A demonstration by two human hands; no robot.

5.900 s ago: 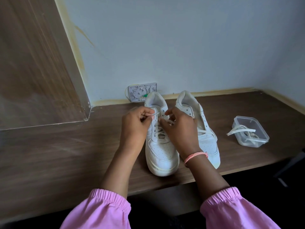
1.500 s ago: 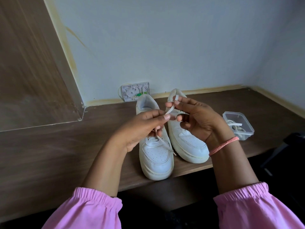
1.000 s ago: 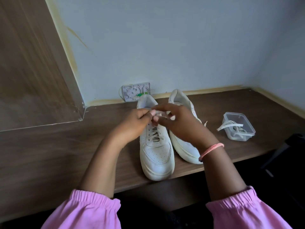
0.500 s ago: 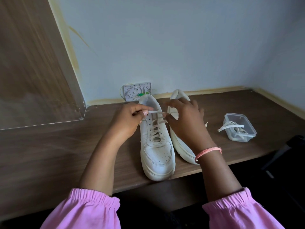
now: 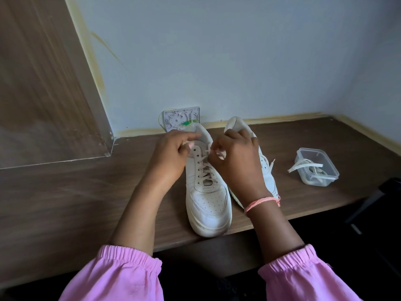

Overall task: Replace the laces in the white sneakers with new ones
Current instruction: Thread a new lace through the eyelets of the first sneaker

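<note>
Two white sneakers stand side by side on the brown wooden desk (image 5: 65, 192), toes toward me. The left sneaker (image 5: 207, 198) carries a crossed lace (image 5: 205, 170) up to its upper eyelets. My left hand (image 5: 171, 157) grips the sneaker's left collar at the top, thumb and fingers curled. My right hand (image 5: 236, 161) pinches the lace end at the upper right eyelets. The right sneaker (image 5: 265, 170) is mostly hidden behind my right hand; a loose lace tip (image 5: 271, 165) sticks out beside it.
A clear plastic tub (image 5: 316, 167) holding white laces sits at the right of the desk, one lace hanging over its rim. A white wall plate (image 5: 181, 118) leans at the back wall. A wooden panel (image 5: 43, 83) rises at the left. The desk's front edge runs just under the sneaker toes.
The lace stretched between both hands half a second ago has slackened. My left hand now holds the collar and my right hand has drawn in closer to the upper eyelets.
</note>
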